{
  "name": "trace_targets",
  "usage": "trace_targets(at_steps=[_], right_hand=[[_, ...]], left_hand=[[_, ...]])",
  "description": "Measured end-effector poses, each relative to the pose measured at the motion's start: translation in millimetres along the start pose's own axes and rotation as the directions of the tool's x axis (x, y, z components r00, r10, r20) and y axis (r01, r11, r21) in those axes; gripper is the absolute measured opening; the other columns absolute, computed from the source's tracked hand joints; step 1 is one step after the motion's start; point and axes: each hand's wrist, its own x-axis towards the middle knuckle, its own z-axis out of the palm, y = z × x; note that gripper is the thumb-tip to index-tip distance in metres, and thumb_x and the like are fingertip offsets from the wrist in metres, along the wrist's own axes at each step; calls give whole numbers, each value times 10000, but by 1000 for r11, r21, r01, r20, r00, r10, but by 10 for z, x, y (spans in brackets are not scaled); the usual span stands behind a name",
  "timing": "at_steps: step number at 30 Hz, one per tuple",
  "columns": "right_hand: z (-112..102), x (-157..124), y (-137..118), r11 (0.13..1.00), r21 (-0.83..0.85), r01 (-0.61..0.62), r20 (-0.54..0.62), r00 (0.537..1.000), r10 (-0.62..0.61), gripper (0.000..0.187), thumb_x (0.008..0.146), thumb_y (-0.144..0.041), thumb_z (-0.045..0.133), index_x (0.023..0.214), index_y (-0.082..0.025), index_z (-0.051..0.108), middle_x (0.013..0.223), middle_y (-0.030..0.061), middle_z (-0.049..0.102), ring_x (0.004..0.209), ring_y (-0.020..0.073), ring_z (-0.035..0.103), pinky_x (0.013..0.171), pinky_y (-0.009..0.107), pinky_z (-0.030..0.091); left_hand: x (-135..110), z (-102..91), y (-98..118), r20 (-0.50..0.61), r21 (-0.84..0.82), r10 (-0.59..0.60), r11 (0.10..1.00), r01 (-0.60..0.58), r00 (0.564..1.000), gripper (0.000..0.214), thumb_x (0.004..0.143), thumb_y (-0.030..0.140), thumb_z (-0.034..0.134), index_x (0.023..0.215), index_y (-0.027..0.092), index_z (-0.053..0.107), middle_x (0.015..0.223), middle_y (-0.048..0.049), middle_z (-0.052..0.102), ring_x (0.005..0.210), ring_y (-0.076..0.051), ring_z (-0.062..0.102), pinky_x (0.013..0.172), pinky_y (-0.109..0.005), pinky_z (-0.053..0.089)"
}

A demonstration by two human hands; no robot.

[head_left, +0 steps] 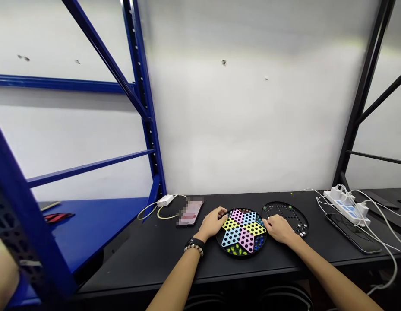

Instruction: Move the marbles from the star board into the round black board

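Observation:
A round black Chinese checkers board (242, 228) lies flat on the black table, with a star of yellow, pink and blue points full of holes. Glass marbles (236, 249) in several colours sit in the pockets around the star. My left hand (213, 221), with a dark band and beads at the wrist, closes on the board's left rim. On the opposite side my right hand (278, 227) is closed with thumb and fingers at the right rim. Partly behind my right hand is a round black tray (299, 211) with white pieces and a few green ones.
To the left lie a phone with a pinkish screen (192, 212) and a white adapter (165, 200) with a cable. A power strip (345, 206) with chargers and loose cables stands right, beside a dark phone (354, 233). Blue (151, 129) and black (362, 99) rack posts flank the table.

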Motion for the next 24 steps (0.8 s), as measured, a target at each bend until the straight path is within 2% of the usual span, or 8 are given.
trace_targets(at_steps=[4,8,11,14,17,19,24], right_hand=[[9,12,-22,999,-33,-4,-10,1000,3,573,1011,-437,300,703,-190,715,831,137,727,810,237,687,707,283,408],[-87,80,85,998,58,-28,-29,999,30,615,1009,-493,266,689,-194,698,786,118,719,775,226,680,676,276,400],[-229,203,352,976,132,-174,-100,977,187,672,1006,-533,197,699,-192,688,774,123,715,764,234,677,650,285,398],[-305,350,720,926,126,-355,-167,913,373,653,995,-558,194,814,-187,700,867,144,719,848,285,683,679,315,418],[-245,452,1021,872,74,-483,-126,863,489,598,1003,-526,210,918,-182,692,992,166,709,924,326,683,734,360,445],[-157,483,1127,864,26,-503,-111,858,502,557,1012,-490,224,962,-175,680,1024,176,701,954,330,682,765,374,456],[14,497,1158,897,-142,-419,-140,905,401,391,1022,-363,291,1147,-140,587,986,185,695,916,307,699,760,370,474]], left_hand=[[-5,-9,5,10,19,-1,1000,1,1000,289,833,406,513,1036,253,649,1024,-37,709,985,-229,650,864,-339,497],[-15,-11,14,5,21,-1,1000,1,1000,284,829,402,518,1033,252,648,1012,-36,711,972,-227,653,859,-338,496],[-19,-7,22,-3,11,2,1000,-2,1000,279,826,404,524,1021,251,652,1003,-36,711,968,-225,654,847,-326,499],[-23,-9,32,10,6,-6,1000,6,1000,283,831,407,524,1031,249,646,1014,-36,706,978,-221,648,866,-324,494],[-28,-15,33,31,29,-28,999,27,999,286,839,393,517,1052,245,637,1039,-37,700,997,-218,638,887,-327,485],[-27,-17,22,34,38,-31,999,30,999,288,845,388,512,1061,241,633,1045,-40,697,1000,-216,635,883,-323,483],[-9,-5,-33,36,41,-7,999,5,999,277,855,383,504,1054,239,632,1036,-42,697,998,-216,634,863,-314,483]])
